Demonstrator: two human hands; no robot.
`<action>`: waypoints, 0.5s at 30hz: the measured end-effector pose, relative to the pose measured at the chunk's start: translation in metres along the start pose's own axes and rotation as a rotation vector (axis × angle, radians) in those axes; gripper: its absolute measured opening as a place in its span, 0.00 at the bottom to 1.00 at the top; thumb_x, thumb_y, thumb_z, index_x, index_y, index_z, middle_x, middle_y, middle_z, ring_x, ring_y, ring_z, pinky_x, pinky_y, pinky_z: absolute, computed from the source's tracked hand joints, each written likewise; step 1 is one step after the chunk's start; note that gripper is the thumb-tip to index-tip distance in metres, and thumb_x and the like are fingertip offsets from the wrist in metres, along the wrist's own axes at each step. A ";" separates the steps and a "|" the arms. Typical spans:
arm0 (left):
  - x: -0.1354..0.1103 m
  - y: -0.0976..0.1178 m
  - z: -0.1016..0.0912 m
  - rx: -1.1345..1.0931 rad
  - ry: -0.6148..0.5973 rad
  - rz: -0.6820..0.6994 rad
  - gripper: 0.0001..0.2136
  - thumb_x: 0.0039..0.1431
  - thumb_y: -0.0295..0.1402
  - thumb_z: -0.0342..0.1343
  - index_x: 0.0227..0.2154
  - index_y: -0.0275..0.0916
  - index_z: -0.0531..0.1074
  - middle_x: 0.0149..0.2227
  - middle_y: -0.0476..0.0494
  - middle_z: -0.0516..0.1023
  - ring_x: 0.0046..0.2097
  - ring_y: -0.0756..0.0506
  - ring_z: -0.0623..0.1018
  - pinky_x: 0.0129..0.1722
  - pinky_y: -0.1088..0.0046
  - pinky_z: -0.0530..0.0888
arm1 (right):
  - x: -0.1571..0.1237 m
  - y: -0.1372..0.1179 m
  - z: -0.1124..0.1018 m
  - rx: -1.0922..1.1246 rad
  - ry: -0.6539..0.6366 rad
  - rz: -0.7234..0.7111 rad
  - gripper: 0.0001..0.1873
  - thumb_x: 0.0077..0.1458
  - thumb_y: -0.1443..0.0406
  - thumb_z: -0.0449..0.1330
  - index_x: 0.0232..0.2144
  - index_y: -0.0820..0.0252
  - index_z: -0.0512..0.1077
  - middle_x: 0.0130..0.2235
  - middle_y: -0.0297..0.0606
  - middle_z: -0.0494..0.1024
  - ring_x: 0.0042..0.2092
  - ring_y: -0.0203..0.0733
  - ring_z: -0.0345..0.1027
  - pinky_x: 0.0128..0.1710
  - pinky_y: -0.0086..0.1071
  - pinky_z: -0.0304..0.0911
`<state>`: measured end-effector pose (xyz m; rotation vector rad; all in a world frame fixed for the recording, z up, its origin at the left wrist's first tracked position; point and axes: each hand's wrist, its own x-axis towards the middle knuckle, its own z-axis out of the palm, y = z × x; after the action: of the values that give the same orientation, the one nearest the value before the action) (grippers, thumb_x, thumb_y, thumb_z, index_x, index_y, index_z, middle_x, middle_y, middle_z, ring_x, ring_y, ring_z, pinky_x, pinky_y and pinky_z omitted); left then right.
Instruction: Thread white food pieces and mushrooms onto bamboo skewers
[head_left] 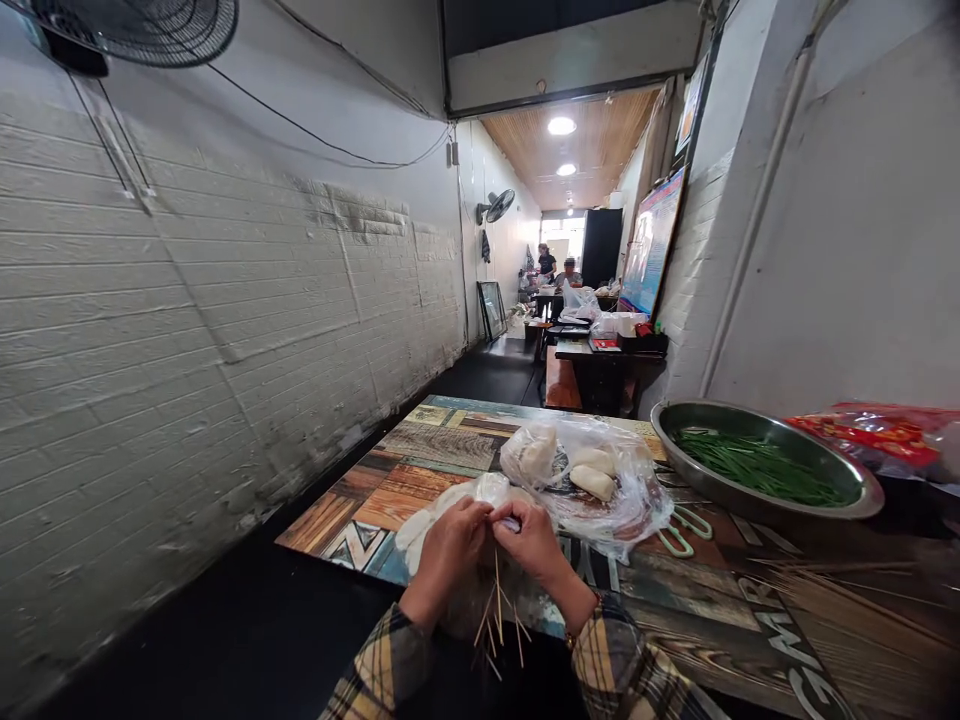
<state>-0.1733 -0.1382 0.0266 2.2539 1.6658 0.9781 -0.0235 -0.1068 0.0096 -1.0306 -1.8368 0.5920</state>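
My left hand [456, 536] and my right hand [529, 540] meet over the near edge of the table, their fingertips pinched together. A small pale bit [511, 523] shows at the right fingers; what the fingers grip is mostly hidden. Several thin wooden skewers [498, 610] fan out towards me from below the hands; whether they are held cannot be told. Under and beyond the hands lie thin whitish round sheets [417, 530], partly covered by my left hand. Just past them, a clear plastic bag [630, 500] holds pale, smooth pieces [592, 472].
Right of the bag lie light green scissors handles [686, 530]. A wide steel basin [765, 508] of cut green stalks stands at the table's right, with red packaging [885, 435] behind. Loose skewers [862, 610] lie at the right. Two people [568, 273] are far down the room.
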 end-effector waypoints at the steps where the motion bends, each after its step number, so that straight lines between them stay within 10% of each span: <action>1: 0.002 0.000 -0.002 -0.004 -0.010 0.004 0.12 0.60 0.28 0.45 0.37 0.40 0.75 0.38 0.41 0.77 0.41 0.43 0.77 0.39 0.70 0.70 | 0.000 -0.002 0.001 -0.018 0.013 -0.009 0.10 0.46 0.72 0.57 0.28 0.59 0.78 0.29 0.36 0.81 0.33 0.40 0.74 0.35 0.30 0.64; 15: 0.014 -0.013 0.014 -0.092 0.133 0.112 0.09 0.58 0.33 0.50 0.24 0.40 0.69 0.29 0.45 0.73 0.34 0.45 0.73 0.34 0.70 0.67 | 0.004 -0.014 0.003 -0.585 0.109 -0.168 0.12 0.50 0.76 0.57 0.35 0.57 0.71 0.36 0.36 0.76 0.38 0.43 0.69 0.36 0.33 0.61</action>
<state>-0.1730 -0.1172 0.0147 2.2877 1.5232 1.2285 -0.0329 -0.1108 0.0209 -1.2323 -2.0197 -0.1180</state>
